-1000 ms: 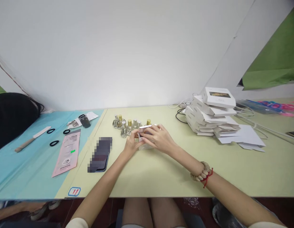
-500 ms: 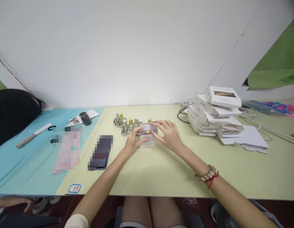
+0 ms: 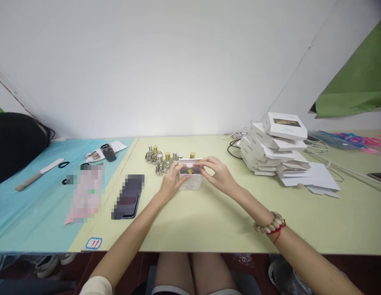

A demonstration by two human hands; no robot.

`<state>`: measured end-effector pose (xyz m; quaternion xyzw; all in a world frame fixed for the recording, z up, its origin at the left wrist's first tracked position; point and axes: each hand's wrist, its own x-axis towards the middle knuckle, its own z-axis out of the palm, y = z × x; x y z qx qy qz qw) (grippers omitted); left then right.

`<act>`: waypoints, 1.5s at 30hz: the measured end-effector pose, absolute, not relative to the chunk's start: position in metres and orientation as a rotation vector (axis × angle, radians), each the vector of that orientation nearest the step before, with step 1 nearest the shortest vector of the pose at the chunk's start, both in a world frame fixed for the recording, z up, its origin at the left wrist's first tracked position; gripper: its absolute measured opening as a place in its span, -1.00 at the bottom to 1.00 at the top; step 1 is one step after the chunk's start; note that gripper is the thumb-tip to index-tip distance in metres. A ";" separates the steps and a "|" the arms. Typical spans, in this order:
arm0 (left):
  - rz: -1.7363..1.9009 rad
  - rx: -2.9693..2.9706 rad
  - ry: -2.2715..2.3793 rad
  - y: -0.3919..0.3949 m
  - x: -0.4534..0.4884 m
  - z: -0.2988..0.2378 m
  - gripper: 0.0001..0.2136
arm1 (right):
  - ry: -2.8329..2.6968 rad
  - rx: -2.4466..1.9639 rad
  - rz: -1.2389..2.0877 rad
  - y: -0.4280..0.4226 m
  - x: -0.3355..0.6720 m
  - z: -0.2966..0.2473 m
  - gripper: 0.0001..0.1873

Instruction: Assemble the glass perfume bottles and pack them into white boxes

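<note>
A small white carton [image 3: 190, 184] stands upright on the table in front of me, its top open. Inside it shows the round gold cap [image 3: 190, 171] of a bottle; the rest of that bottle is hidden. My left hand [image 3: 171, 178] grips the carton's left side, thumb across the front. At the top right, the fingers and thumb of my right hand [image 3: 216, 174] pinch the carton's back flap near its edge. Just behind and to the left, several glass perfume bottles [image 3: 159, 167] with gold or silver caps stand together. One more gold cap [image 3: 192, 155] shows behind the carton.
To the right leans a stack of flattened white cartons [image 3: 270, 151], with cables behind it. On the left lie a phone [image 3: 133, 207], a pink pouch [image 3: 87, 190], a knife [image 3: 39, 174] and a dark jar [image 3: 108, 153]. The table's front edge runs close to my lap.
My right fingers have shifted off the gold cap and up to the carton's back flap, which now tilts forward over the opening. The left hand keeps its hold. The view has shifted slightly.
</note>
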<state>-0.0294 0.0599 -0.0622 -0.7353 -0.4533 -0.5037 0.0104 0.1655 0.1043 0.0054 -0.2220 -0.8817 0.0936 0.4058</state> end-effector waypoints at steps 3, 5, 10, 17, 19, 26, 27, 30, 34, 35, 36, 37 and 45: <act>-1.532 -2.292 -1.442 0.057 -0.026 -0.059 -0.72 | -2.117 -0.675 0.410 0.106 0.168 -0.001 -0.81; -1.500 -2.274 -1.467 0.056 -0.024 -0.058 -0.75 | -2.059 -0.714 0.511 0.105 0.170 -0.006 -0.81; -1.425 -2.273 -1.502 0.056 -0.023 -0.060 -0.77 | -2.034 -0.618 0.452 0.096 0.171 -0.016 -0.83; -1.537 -2.322 -1.466 0.057 -0.024 -0.062 -0.79 | -1.699 -0.743 0.450 0.088 0.160 -0.033 -0.75; -1.596 -2.337 -1.465 0.058 -0.025 -0.062 -0.80 | -1.723 -0.742 0.403 0.088 0.158 -0.035 -0.75; -1.668 -2.370 -1.538 0.056 -0.023 -0.054 -0.76 | -1.672 -0.687 0.347 0.102 0.149 -0.036 -0.83; -1.671 -2.374 -1.562 0.055 -0.023 -0.052 -0.74 | -1.646 -0.678 0.376 0.106 0.146 -0.037 -0.86; -1.653 -2.369 -1.607 0.055 -0.023 -0.050 -0.74 | -1.576 -0.617 0.449 0.115 0.136 -0.042 -0.94; -1.593 -2.323 -1.631 0.054 -0.020 -0.050 -0.75 | -1.532 -0.548 0.538 0.120 0.130 -0.049 -0.92; -1.586 -2.312 -1.644 0.053 -0.020 -0.050 -0.74 | -1.529 -0.544 0.555 0.119 0.130 -0.051 -0.92; -1.582 -2.306 -1.659 0.052 -0.019 -0.050 -0.73 | -1.528 -0.544 0.568 0.118 0.131 -0.052 -0.91; -1.581 -2.302 -1.676 0.052 -0.018 -0.050 -0.73 | -1.527 -0.547 0.578 0.117 0.131 -0.053 -0.91; -1.594 -2.261 -1.702 0.051 -0.016 -0.054 -0.70 | -1.548 -0.581 0.635 0.109 0.138 -0.052 -0.88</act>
